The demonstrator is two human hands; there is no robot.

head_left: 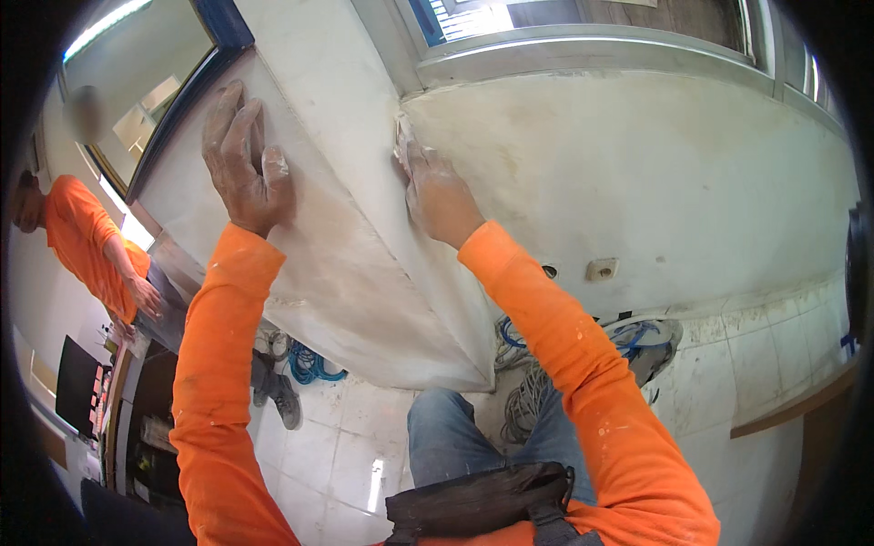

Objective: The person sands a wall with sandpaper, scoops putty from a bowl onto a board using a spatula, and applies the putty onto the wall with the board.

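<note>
My left hand (244,164), dusted with white powder, rests against the face of a white plastered column (337,246). Its fingers are spread and slightly bent, and nothing shows in them. Farther right, my right hand (439,193) presses into the inner corner between the column and the white wall (637,173), just below the window frame. The fingers of this hand are closed together over what looks like a thin pale edge at the corner; what it is cannot be made out. White dust covers those fingertips too.
A metal window frame (583,50) tops the wall, with a wall socket (602,269) low on it. Blue cable (312,362) and grey cable coils (525,405) lie on the tiled floor (355,455). A person in orange (86,241) stands at left, near a dark-framed panel (173,100).
</note>
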